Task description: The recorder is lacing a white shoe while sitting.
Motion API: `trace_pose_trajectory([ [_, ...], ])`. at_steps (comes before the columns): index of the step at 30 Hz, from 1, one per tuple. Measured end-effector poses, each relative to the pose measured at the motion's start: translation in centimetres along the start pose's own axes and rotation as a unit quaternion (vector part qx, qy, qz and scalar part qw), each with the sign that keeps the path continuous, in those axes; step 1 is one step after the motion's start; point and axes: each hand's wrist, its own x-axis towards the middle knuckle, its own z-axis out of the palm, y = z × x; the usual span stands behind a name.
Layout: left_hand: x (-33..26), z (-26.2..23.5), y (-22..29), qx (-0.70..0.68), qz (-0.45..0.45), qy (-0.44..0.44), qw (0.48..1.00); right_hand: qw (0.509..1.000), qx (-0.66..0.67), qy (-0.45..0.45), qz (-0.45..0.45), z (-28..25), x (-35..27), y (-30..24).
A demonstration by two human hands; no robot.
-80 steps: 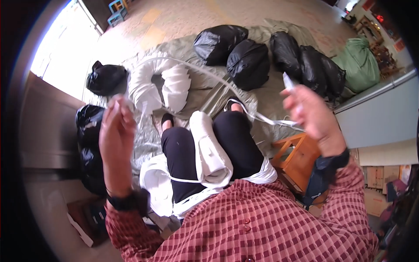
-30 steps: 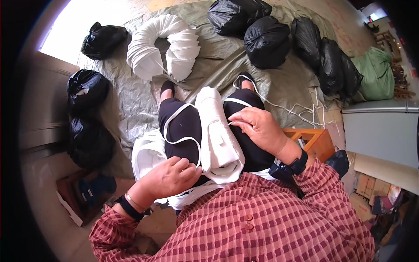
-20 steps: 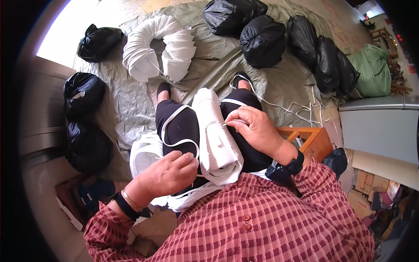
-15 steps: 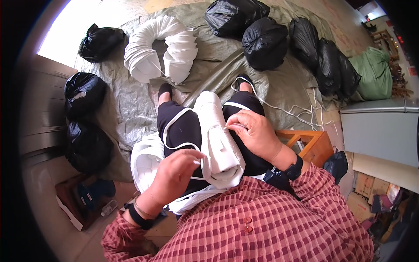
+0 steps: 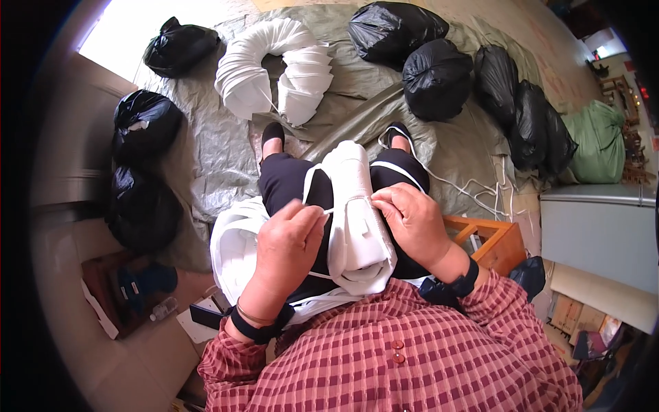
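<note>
Roll of thick white fabric lies betw. black-trousered thighs, long axis running from torso twd feet, squarely betw. two pinches. R hand, nearer, touches R edge, fingertips closed, apparently on narrow white cloth cord; L hand, just off opp. edge, pinches cord too. Beyond: wrinkled grey-green plastic tarp w/ pleated white ring-shaped stack, bulging black plastic bags; orange-brown wooden frame, R.
</note>
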Motion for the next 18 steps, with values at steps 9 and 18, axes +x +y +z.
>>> trace_pose_trajectory([
  [9, -0.9, 1.7, 0.2, -0.103, -0.016, 0.002, 0.995, 0.986, -0.109, -0.045, 0.119, 0.1, -1.7, -3.9],
  [18, 0.2, 1.8, 0.9, 0.094, -0.01, -0.026, 0.995, 0.971, -0.197, -0.054, 0.123, 0.3, -0.9, -3.9],
])
